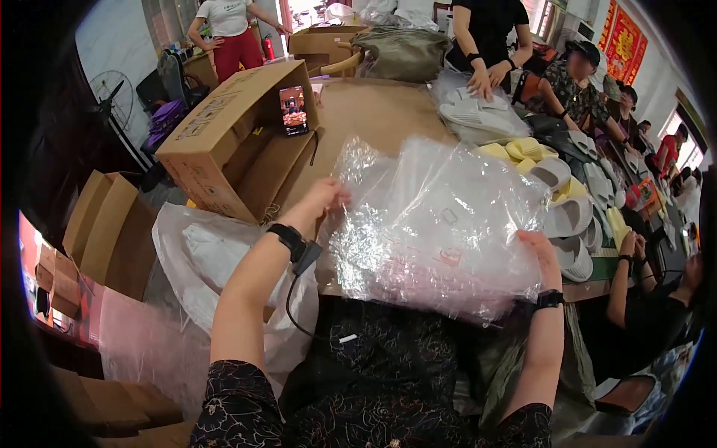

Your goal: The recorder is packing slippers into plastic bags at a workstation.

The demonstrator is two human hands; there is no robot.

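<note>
A wide sheaf of clear, crinkled plastic bags (pixel 426 216) hangs in front of me over the near part of the table, catching bright glare. My left hand (pixel 326 196) is closed on its left edge, the fingertips partly behind the film. At the opposite edge my right hand (pixel 541 252) grips the plastic, thumb on top and the other fingers hidden underneath. How many layers there are, I cannot tell. Just beyond my right hand lie white slippers (pixel 569 216) and yellow slippers (pixel 526 149); nothing shows inside the plastic.
An open cardboard box (pixel 216 134) with a lit phone (pixel 293 110) at its edge stands on the brown table (pixel 388 112). A white plastic sack (pixel 198 239) sits left of my arm. Across the table, a person's hands (pixel 485 78) rest on bagged slippers. More people work along the right side.
</note>
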